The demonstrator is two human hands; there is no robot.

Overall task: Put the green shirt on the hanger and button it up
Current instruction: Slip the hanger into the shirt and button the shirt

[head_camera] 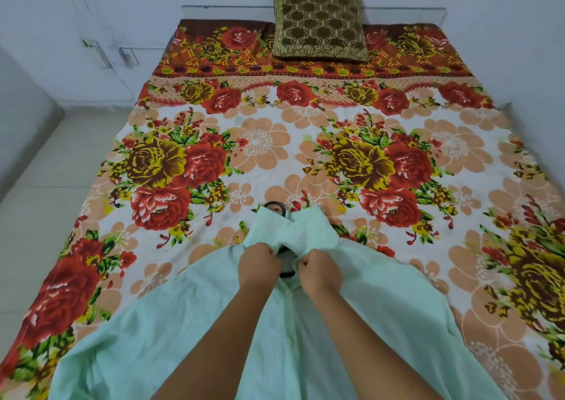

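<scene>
The pale green shirt (189,317) lies spread on the flowered bed, collar pointing away from me. A black hanger sits inside it; its hook (276,206) pokes out above the collar, and a short dark piece shows in the gap below the collar. My left hand (259,264) pinches the left front edge of the shirt just under the collar. Close beside it, my right hand (318,270) pinches the right front edge. Both hands meet at the top of the placket. The buttons themselves are too small to make out.
The bed sheet (305,155) with red and yellow roses covers the whole bed. A brown and gold cushion (319,25) leans at the headboard. Pale floor tiles (46,191) run along the left of the bed, white walls behind.
</scene>
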